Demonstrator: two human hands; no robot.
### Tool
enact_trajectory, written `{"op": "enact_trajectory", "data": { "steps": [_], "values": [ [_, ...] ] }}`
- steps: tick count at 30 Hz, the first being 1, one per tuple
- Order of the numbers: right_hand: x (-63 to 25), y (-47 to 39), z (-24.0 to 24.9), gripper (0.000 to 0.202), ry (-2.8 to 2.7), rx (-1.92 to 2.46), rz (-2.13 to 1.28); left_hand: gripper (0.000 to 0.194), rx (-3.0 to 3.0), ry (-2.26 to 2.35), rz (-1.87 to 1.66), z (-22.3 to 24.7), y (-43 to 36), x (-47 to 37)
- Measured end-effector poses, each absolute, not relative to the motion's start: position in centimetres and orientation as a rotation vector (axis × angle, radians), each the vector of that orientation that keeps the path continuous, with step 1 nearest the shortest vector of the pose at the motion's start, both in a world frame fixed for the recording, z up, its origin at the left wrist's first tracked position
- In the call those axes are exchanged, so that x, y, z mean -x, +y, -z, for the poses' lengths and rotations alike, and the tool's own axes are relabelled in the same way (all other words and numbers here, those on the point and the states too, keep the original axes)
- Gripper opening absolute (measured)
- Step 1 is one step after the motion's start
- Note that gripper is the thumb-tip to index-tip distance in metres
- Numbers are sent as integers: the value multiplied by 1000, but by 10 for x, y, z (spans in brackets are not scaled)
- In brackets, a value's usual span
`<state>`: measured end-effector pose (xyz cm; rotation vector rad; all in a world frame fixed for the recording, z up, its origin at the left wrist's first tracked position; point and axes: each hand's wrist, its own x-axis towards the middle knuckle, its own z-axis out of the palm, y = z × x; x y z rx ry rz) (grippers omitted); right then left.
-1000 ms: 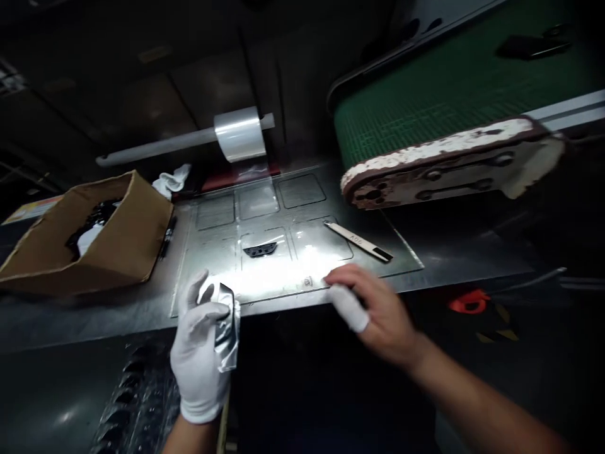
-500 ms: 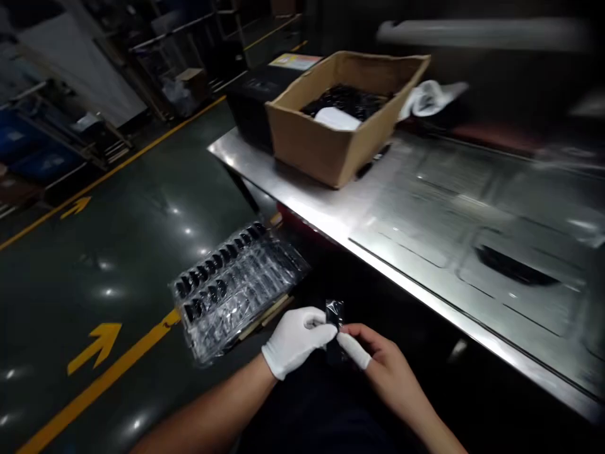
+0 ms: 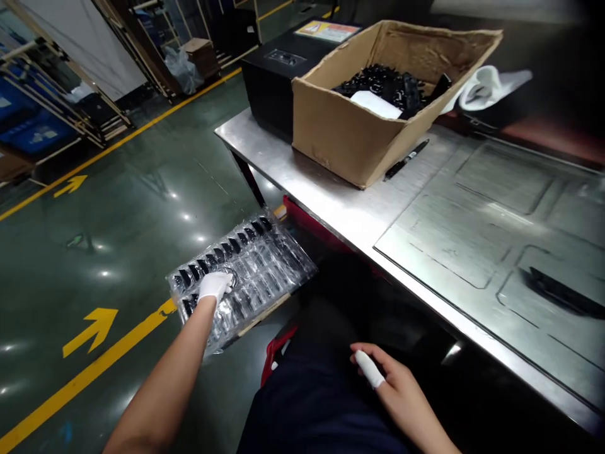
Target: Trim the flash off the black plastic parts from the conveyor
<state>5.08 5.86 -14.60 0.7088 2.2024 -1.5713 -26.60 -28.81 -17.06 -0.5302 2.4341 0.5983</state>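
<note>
Reaching out to the left, my left hand (image 3: pixel 216 285) in a white glove is over the clear plastic tray (image 3: pixel 265 268) that holds rows of black parts. Its fingers are bent down at the middle of the tray; what they hold, if anything, is hidden. My right hand (image 3: pixel 385 372), bare but for a white cover on the thumb, hangs near my lap below the metal table. Its fingers are curled loosely, with nothing seen between them. A long black part (image 3: pixel 564 293) lies on the table's right side.
On the metal table (image 3: pixel 326 202) stand an open cardboard box (image 3: pixel 340 135) of small black parts and a black box (image 3: pixel 269 94). A black pen (image 3: pixel 406 159) lies beside the cardboard box. Something red (image 3: pixel 309 221) is under the table edge.
My hands have parted. The left went up and left to the tray; the right moved slightly right and down. The small black wrapped piece between them no longer shows there.
</note>
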Motion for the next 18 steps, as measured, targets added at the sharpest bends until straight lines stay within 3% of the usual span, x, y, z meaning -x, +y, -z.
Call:
{"op": "enact_trajectory", "data": {
  "steps": [9, 15, 18],
  "values": [
    [-125, 114, 220, 46, 2210, -1025, 1404, 32, 301, 2666, -337, 139, -272, 266],
    [-158, 137, 250, 44, 2076, -1536, 1302, 31, -508, 2887, -774, 74, -171, 202],
    [-160, 135, 264, 43, 2009, -1676, 1367, 28, -1207, 2658, -1066, 33, -91, 173]
  ]
}}
